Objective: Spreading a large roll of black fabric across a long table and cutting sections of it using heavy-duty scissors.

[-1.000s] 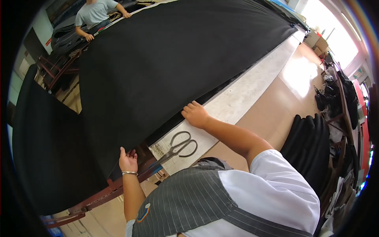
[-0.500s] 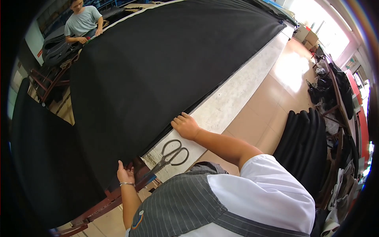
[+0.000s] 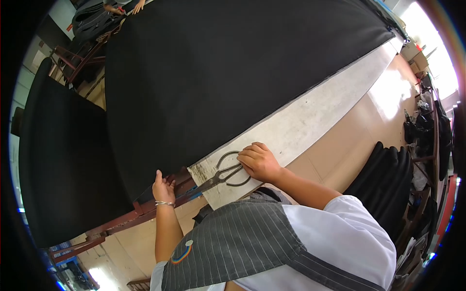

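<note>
Large iron scissors (image 3: 212, 183) with wide looped handles lie over the end of the pale tabletop, blades pointing left past its edge. My right hand (image 3: 260, 162) has its fingers curled over the handle loops, hiding part of them. Black fabric (image 3: 208, 82) is spread across the table, its near edge running diagonally beside the scissors. At the fabric's near left edge is my left hand (image 3: 164, 189), with a bracelet on the wrist. Its thumb points up and its bent fingers stand apart, near the blade tips; no firm grip on the cloth shows.
A dark red metal frame (image 3: 141, 207) runs along the table's left end. More black fabric (image 3: 73, 160) hangs from a roll at left. Black rolls (image 3: 381, 174) stand on the floor at right, near a cluttered rack. A co-worker's hands (image 3: 138, 7) are at the far left corner.
My right hand has left the fabric edge and come to the scissors' handles. My left hand stays by the fabric edge. The view has tilted downward, leaving only part of the co-worker in sight.
</note>
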A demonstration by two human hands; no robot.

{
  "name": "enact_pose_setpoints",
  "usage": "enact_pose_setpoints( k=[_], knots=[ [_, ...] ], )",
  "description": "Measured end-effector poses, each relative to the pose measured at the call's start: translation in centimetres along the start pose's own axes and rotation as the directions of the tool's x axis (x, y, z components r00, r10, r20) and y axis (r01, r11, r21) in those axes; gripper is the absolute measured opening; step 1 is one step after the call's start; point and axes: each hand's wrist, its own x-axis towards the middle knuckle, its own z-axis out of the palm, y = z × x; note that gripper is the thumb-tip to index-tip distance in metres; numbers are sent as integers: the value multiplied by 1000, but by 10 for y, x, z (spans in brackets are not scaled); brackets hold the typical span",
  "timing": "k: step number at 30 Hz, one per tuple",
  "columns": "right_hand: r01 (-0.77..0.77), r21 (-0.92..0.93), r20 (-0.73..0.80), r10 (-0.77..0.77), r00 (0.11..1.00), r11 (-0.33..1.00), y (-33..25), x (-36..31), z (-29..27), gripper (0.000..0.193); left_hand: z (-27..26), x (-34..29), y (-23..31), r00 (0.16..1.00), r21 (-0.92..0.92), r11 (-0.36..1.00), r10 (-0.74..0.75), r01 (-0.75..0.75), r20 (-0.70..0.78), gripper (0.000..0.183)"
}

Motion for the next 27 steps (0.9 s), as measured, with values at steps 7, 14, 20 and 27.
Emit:
enact_pose_setpoints(
  k=[7,14,20,27],
  knots=[
    [57,25,131,-60,990,998,-22,-11,7,20,3,-5,-5,998,-33,999,10,-8,59,32],
    [-60,-174,243,102,965,983,-51,-14,10,28,-5,-8,-11,989,-43,998,-30,37,146,33],
    [-65,-356,357,200,912,932,-72,0,18,35,-7,0,-20,954,9,985,-172,175,244,38],
    [-323,-525,411,567,714,787,-108,-9,25,19,-28,-3,-7,677,603,499,-44,-622,735,37]
  ],
)
